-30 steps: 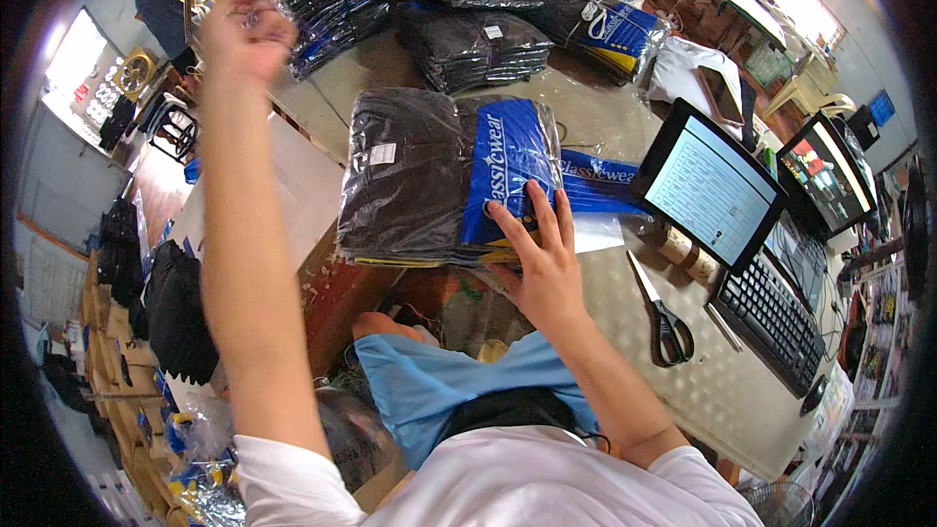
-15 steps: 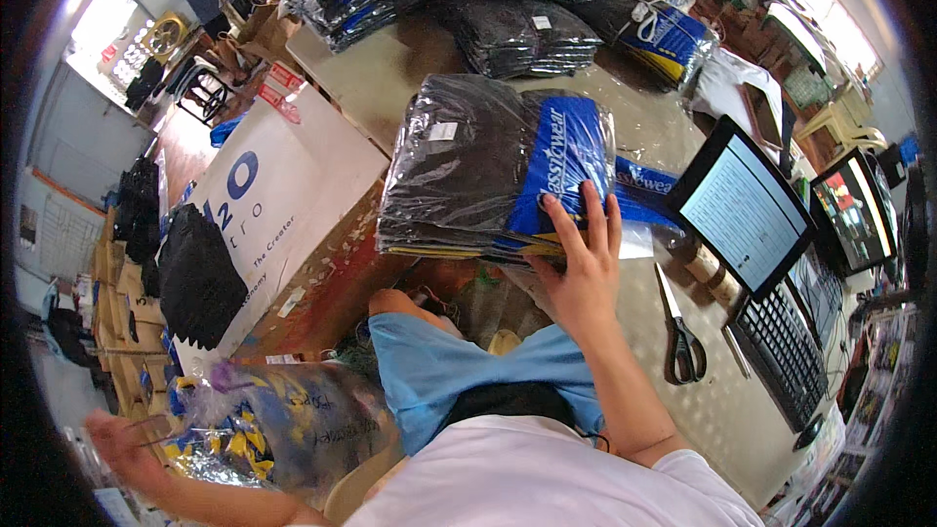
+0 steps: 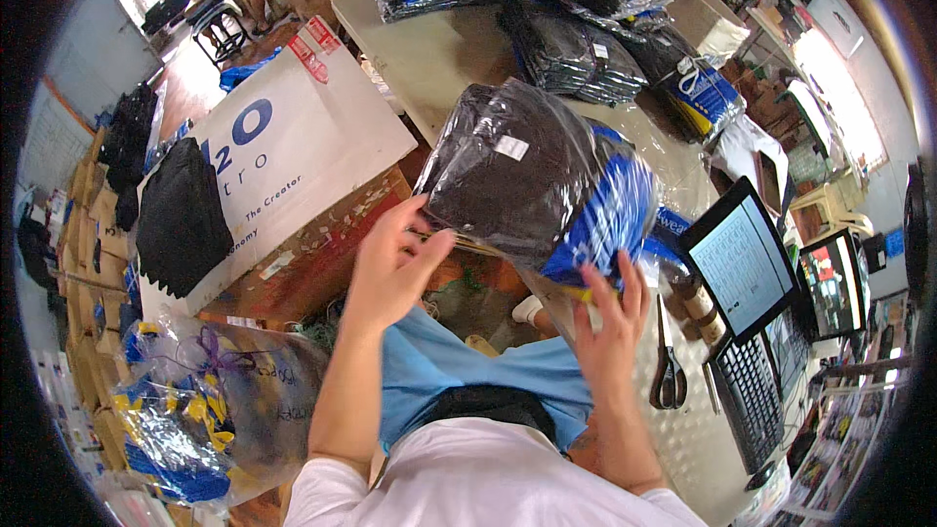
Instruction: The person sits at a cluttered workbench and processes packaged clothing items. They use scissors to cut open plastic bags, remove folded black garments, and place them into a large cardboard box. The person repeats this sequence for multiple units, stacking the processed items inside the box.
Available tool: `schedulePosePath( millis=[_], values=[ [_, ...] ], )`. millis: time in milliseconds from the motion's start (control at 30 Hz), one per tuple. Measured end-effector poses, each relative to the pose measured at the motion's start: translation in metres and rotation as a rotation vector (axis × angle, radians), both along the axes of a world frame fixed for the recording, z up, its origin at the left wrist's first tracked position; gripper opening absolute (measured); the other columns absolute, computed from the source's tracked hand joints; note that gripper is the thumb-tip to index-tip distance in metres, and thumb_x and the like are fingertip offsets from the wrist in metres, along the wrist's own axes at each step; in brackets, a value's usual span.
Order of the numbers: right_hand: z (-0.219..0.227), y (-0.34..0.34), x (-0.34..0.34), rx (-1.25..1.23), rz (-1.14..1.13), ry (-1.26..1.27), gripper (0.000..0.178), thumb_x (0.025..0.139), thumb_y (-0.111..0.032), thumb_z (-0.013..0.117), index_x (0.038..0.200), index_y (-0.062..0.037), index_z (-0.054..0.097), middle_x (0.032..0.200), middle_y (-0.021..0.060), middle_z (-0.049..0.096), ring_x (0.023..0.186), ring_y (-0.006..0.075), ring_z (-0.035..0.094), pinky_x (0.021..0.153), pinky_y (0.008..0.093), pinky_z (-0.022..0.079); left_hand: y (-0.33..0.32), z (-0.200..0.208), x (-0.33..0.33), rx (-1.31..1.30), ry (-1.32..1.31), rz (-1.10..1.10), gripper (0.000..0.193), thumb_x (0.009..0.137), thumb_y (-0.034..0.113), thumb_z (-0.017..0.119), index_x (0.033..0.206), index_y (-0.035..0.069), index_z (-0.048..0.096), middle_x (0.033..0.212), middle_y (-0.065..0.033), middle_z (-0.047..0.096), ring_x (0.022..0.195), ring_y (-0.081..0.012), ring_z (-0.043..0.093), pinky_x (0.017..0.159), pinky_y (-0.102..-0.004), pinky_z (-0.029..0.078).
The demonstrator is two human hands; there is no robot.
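A clear plastic pack of folded black garments [image 3: 508,171], with a small white sticker and a blue printed band at its right end, lies tilted in front of me over the table's near edge. My left hand [image 3: 390,263] is closed on its near left corner, the thumb on top and the fingers partly hidden. At the blue end, my right hand [image 3: 613,322] grips the near right corner, slightly blurred. Under the pack's right side another blue pack [image 3: 669,234] partly shows. Black-handled scissors [image 3: 668,376] lie on the table right of my right hand.
Stacks of similar packs [image 3: 576,59] stand at the table's far side. On the right are a monitor [image 3: 739,259], a keyboard [image 3: 752,405] and a second screen [image 3: 833,283]. At left, a black garment piece [image 3: 183,220] lies on a white printed carton [image 3: 332,127]; below is a filled clear bag [image 3: 234,410].
My left hand has come up from the lower left and taken hold of the pack's near left corner. The pack has turned and tilted, and my right hand has shifted down to its near edge.
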State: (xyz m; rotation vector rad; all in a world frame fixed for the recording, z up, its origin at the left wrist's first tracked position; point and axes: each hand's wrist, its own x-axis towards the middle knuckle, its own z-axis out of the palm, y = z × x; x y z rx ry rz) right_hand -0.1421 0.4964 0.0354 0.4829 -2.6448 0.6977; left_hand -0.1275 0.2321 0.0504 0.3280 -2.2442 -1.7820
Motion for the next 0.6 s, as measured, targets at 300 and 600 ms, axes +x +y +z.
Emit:
schedulePosePath(
  millis=[300, 600],
  values=[
    [0.030, 0.013, 0.039, -0.215, 0.366, -0.193, 0.034, 0.068, -0.004, 0.073, 0.101, -0.0090, 0.068, 0.112, 0.0134, 0.063, 0.097, 0.0328, 0.061, 0.082, 0.0423, 0.050, 0.026, -0.021, 0.007, -0.248, 0.369, 0.126, 0.056, 0.069, 0.015, 0.081, 0.111, 0.003, 0.046, 0.101, -0.0118, 0.052, 0.091, -0.0177, 0.056, 0.082, -0.0309, 0.045],
    [0.087, -0.055, -0.004, -0.465, 0.987, -0.111, 0.039, 0.071, -0.018, 0.070, 0.105, -0.0040, 0.056, 0.105, 0.0133, 0.051, 0.097, 0.0312, 0.052, 0.082, 0.0385, 0.045, 0.010, 0.057, 0.097, -0.015, 0.577, -0.118, 0.040, 0.072, 0.017, 0.072, 0.103, 0.003, 0.049, 0.093, -0.0127, 0.054, 0.070, -0.0203, 0.050, 0.069, -0.0364, 0.049]
  ],
)
